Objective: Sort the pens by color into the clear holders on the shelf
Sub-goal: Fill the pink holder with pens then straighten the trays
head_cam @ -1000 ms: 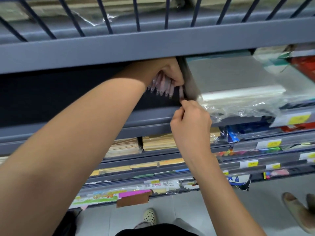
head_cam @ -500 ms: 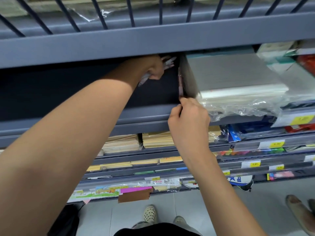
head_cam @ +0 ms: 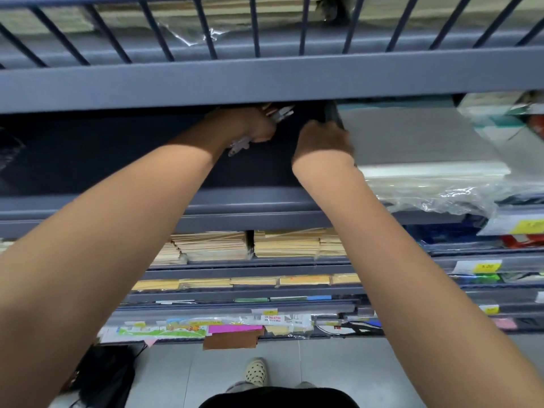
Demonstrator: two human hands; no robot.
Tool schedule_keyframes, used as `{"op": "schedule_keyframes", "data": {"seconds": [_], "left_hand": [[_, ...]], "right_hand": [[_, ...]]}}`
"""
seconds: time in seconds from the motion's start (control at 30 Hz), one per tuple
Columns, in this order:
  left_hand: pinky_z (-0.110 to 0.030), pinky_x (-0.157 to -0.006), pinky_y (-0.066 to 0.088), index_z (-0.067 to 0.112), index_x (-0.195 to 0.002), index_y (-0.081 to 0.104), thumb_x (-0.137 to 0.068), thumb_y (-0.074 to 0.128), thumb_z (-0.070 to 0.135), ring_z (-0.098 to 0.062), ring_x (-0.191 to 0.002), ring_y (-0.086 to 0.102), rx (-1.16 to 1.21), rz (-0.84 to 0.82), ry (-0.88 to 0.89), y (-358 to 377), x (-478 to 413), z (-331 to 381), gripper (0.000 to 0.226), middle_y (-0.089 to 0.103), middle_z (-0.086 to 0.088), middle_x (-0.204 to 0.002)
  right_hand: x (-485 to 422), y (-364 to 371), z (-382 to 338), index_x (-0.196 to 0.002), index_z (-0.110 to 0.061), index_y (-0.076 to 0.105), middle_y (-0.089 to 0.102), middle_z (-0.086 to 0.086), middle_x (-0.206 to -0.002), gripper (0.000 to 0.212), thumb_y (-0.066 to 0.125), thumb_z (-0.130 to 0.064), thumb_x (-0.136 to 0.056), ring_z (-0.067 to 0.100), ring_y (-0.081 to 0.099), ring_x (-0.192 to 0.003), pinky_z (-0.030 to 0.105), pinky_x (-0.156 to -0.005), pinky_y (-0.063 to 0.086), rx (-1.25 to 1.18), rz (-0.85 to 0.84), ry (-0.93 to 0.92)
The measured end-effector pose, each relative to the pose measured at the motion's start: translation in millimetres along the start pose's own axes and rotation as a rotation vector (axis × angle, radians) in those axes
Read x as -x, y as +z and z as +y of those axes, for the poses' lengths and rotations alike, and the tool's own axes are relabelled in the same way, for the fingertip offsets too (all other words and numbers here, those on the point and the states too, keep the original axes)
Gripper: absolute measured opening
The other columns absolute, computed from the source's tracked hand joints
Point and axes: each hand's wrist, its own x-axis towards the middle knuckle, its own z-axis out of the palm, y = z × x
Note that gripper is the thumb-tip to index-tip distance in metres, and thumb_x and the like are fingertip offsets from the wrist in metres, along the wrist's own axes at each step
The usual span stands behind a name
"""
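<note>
Pens (head_cam: 279, 113), a small pale bundle of them, sit clenched in my left hand (head_cam: 250, 125), which is reached deep into the dark bay of the grey metal shelf (head_cam: 265, 201). Their tips poke out above the fist and their tails below it, near the wrist. I cannot make out their colours in the shadow.

My right hand (head_cam: 322, 142) has just travelled up from the shelf's front lip, where it was pinching a single pen half a second ago. It now rests curled against the dark upright edge (head_cam: 331, 113) beside a grey wrapped stack (head_cam: 412, 134). Its fingers are hidden behind the knuckles, so I cannot tell whether it is gripping a pen or that edge. The slim pen that stood against the edge earlier is no longer visible.

A second ago my left hand hung fingers-down with the pens fanned; now it is a tight fist turned sideways and tucked under the shelf above. I judge one pen is being slotted into a holder, though no clear holder shows from here. Envelope stacks (head_cam: 212, 245) fill the shelf below.
</note>
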Motion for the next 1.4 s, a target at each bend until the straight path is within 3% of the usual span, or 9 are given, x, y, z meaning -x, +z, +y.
{"op": "schedule_keyframes", "data": {"seconds": [0.1,0.23,0.33,0.43,0.7,0.87,1.07,1.17,1.4], "left_hand": [[-0.034,-0.063,0.050,-0.001,-0.081,0.069,-0.046,0.055,0.020,-0.034,-0.062,0.071,0.089,0.004,-0.037,-5.1,1.6,-6.7,0.043,0.070,-0.021,-0.065],[-0.026,-0.045,0.048,0.005,-0.070,0.067,-0.048,0.062,0.016,-0.020,-0.046,0.065,0.228,0.081,-0.031,-6.6,41.9,-24.6,0.025,0.066,-0.007,-0.050],[-0.022,-0.039,0.044,0.008,-0.069,0.065,-0.058,0.065,0.008,-0.015,-0.037,0.060,0.424,0.139,-0.108,-0.2,77.8,-36.5,0.011,0.062,-0.004,-0.046],[-0.018,-0.036,0.039,0.009,-0.069,0.065,-0.057,0.066,0.011,-0.014,-0.034,0.054,0.652,0.166,-0.205,11.5,127.3,-51.8,0.012,0.060,-0.004,-0.047],[-0.023,-0.042,0.040,0.012,-0.088,0.060,-0.058,0.057,0.002,-0.015,-0.047,0.046,1.340,0.319,-0.121,96.3,230.1,-103.9,0.032,0.051,-0.002,-0.062],[-0.023,-0.041,0.037,0.011,-0.074,0.062,-0.058,0.048,-0.004,-0.019,-0.042,0.038,1.675,0.503,-0.183,131.5,279.7,-146.2,0.026,0.045,-0.006,-0.062],[-0.021,-0.039,0.030,0.005,-0.086,0.045,-0.038,0.060,0.009,-0.017,-0.037,0.034,1.762,0.769,-0.324,133.4,332.7,-220.8,0.050,0.037,-0.011,-0.063],[-0.020,-0.039,0.033,0.007,-0.084,0.046,-0.040,0.061,0.011,-0.018,-0.036,0.036,1.806,0.812,-0.300,123.3,357.7,-267.8,0.047,0.040,-0.008,-0.062],[-0.020,-0.039,0.034,0.007,-0.078,0.046,-0.045,0.062,0.012,-0.019,-0.035,0.036,1.754,0.817,-0.244,77.7,406.8,-396.9,0.038,0.041,-0.008,-0.059]], "right_hand": [[-3.0,8.3,4.6,-0.120,-0.002,0.060,0.059,0.019,-0.126,0.031,0.048,0.000,-0.092,0.040,0.056,-0.119,0.044,-0.086,0.050,-0.001,0.015,-0.028],[3.9,11.5,5.7,-0.111,-0.006,0.064,0.067,0.016,-0.112,0.023,0.058,-0.015,-0.090,0.036,0.065,-0.105,0.031,-0.072,0.047,-0.125,-0.068,-0.025],[29.0,10.8,20.9,-0.088,-0.010,0.065,0.072,0.012,-0.076,0.025,0.061,-0.034,-0.083,0.026,0.072,-0.066,0.031,-0.062,0.059,-0.395,-0.088,-0.059],[64.2,4.9,38.1,-0.075,-0.015,0.061,0.065,0.003,-0.048,0.013,0.058,-0.027,-0.075,0.014,0.059,-0.035,0.025,-0.034,0.047,-0.745,-0.143,-0.113],[118.9,44.8,54.0,-0.085,-0.021,0.050,0.066,0.018,-0.068,0.027,0.054,0.006,-0.087,0.029,0.056,-0.045,0.029,-0.041,0.047,-1.225,-0.560,-0.330],[150.6,71.4,22.1,-0.085,-0.020,0.059,0.068,0.016,-0.072,0.020,0.048,-0.027,-0.100,0.031,0.060,-0.053,0.031,-0.046,0.053,-1.186,-0.725,-0.431],[185.3,99.3,-51.5,-0.086,-0.025,0.064,0.069,0.016,-0.077,0.024,0.048,-0.041,-0.094,0.030,0.064,-0.058,0.035,-0.053,0.056,-1.071,-0.919,-0.606],[204.1,117.3,-100.3,-0.104,-0.033,0.064,0.070,0.014,-0.081,0.021,0.048,-0.043,-0.093,0.027,0.064,-0.057,0.032,-0.054,0.056,-1.060,-0.948,-0.671],[255.6,161.8,-230.4,-0.146,-0.044,0.028,0.068,0.007,-0.095,0.049,0.041,-0.037,-0.099,0.024,0.066,-0.073,0.029,-0.069,0.058,-1.037,-0.929,-0.810]]}}
